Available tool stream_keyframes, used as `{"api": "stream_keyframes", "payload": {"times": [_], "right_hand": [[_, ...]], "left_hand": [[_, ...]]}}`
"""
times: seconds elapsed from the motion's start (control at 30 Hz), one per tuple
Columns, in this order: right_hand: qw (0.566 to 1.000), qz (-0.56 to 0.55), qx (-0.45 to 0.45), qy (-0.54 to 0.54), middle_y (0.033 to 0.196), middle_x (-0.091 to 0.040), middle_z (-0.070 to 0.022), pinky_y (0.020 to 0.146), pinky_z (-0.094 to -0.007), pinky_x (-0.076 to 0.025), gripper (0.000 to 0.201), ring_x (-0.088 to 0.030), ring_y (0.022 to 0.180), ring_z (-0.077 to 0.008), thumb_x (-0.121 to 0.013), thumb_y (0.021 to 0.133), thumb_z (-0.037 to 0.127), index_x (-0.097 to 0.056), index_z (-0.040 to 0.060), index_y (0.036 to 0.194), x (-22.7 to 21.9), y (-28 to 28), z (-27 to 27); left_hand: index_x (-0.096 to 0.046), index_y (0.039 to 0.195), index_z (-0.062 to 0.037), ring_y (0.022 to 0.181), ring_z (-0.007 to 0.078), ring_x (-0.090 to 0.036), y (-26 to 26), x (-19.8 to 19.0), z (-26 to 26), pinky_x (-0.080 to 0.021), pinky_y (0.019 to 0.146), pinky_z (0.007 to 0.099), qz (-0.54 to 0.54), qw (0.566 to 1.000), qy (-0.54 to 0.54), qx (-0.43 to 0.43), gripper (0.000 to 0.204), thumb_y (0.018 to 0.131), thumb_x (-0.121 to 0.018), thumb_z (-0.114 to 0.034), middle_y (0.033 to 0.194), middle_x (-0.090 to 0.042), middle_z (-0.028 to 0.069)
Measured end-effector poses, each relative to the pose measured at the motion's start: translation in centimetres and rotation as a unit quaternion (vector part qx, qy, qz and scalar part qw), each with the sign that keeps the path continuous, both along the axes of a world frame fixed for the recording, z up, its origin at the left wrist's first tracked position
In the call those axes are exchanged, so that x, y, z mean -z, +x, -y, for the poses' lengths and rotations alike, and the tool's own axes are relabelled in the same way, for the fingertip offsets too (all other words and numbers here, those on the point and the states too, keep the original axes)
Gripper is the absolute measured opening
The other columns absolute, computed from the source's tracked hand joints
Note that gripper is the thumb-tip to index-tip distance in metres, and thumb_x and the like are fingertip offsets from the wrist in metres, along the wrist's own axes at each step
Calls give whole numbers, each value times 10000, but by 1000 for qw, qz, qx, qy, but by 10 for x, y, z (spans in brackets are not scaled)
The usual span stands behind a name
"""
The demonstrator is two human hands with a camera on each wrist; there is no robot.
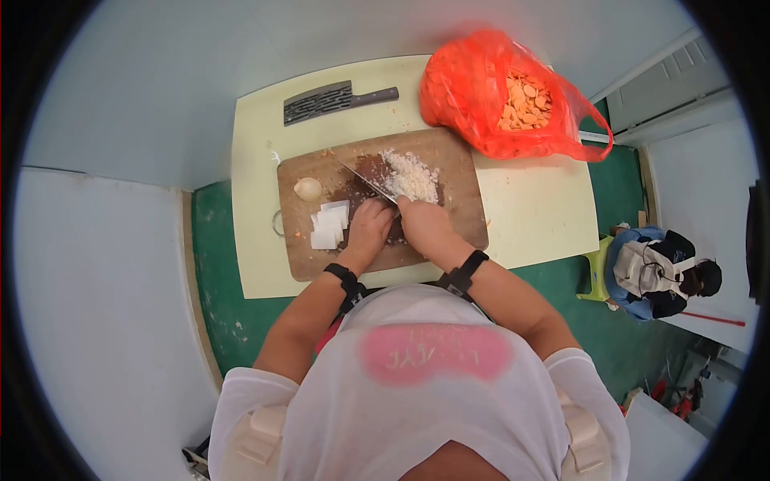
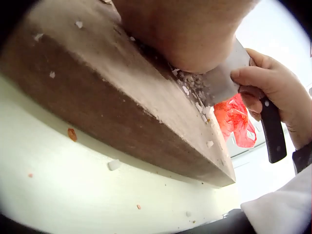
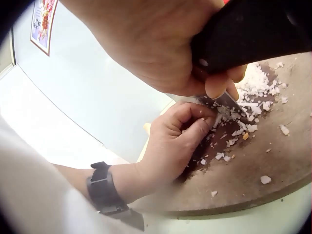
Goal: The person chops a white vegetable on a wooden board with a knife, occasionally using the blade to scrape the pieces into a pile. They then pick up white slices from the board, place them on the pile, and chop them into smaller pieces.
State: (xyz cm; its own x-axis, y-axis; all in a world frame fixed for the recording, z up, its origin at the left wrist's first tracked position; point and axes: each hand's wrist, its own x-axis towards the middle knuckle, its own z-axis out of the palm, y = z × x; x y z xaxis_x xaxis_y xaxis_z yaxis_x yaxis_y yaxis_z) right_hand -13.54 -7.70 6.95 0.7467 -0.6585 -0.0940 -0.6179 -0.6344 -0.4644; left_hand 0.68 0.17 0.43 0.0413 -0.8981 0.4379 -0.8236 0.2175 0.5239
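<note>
On a thick wooden cutting board (image 1: 449,152), my right hand (image 1: 429,228) grips the dark handle of a kitchen knife (image 2: 274,131). The blade slants away to the left over the board, its edge down among chopped white bits. My left hand (image 1: 369,232) rests right beside the blade; in the right wrist view its fingers curl with the thumb against them, pinching white strips mostly hidden beneath. A heap of minced white pieces (image 1: 411,176) lies beyond the blade. Left of my left hand are stacked white slices (image 1: 329,226) and a pale, round peeled onion (image 1: 307,189).
Behind the board lies a dark cleaver (image 1: 321,103) on the pale table (image 1: 545,216). A red plastic bag (image 1: 461,96) with orange slices (image 1: 525,103) stands at the back right. Crumbs dot the tabletop. Off to the right, a person (image 1: 654,268) sits on a green stool (image 1: 593,272).
</note>
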Motion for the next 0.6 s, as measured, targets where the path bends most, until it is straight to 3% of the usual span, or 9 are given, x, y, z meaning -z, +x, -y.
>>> {"api": "stream_keyframes", "payload": {"times": [0.27,0.6], "right_hand": [[999,-36,4,17,773,-653,-203,619,-463,-526,112,-662,718,-368,-510,826,63,-542,26,926,-20,-13,-4],[1000,-2,1,-15,696,-636,-205,578,-483,-514,97,-646,654,-380,-518,821,82,-544,28,898,4,-7,-5]], "left_hand": [[-631,900,-30,901,325,-553,1,3,-4,-467,780,413,-9,1000,-7,9,209,694,-641,0,921,-581,113],[-635,878,-22,881,328,-561,3,5,-4,-467,791,409,-25,1000,-6,11,175,705,-646,3,896,-588,125]]}}
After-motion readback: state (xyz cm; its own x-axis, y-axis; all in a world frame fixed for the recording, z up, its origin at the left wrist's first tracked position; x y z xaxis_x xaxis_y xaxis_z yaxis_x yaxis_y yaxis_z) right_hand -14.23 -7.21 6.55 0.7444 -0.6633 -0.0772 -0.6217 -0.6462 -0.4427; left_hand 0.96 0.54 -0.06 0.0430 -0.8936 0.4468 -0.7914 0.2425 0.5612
